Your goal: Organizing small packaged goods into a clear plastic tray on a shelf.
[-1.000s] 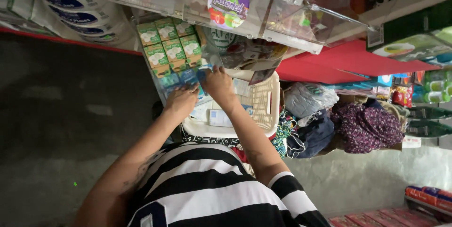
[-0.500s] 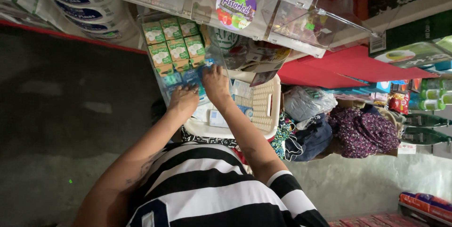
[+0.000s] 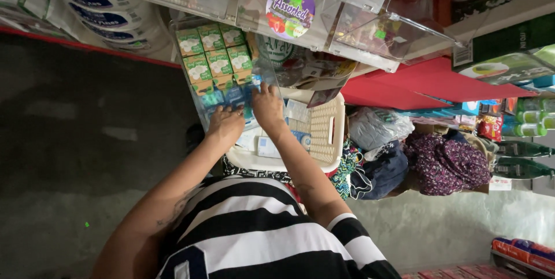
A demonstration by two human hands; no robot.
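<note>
Shop shelf of clear bins (image 3: 370,30), cream basket (image 3: 326,126), both hands' grips unclear on blue packets (image 3: 231,97)

**Count of what I see around the hands**

I count two hands: my left hand (image 3: 226,124) and my right hand (image 3: 267,105), side by side at the clear display bin (image 3: 191,88). Just above the fingertips I count six green cartons (image 3: 213,53), stacked in two rows of three. Directly under the fingers lie blue packets (image 3: 222,97); I make out about three, though the hands hide part of the row. Below the wrists sits one cream plastic basket (image 3: 326,126), with at least two small white boxes (image 3: 269,145) in it. Above the right hand I see one round sticker (image 3: 290,1). Far right of the hands, two green bottles (image 3: 523,157) lie flat.
</note>
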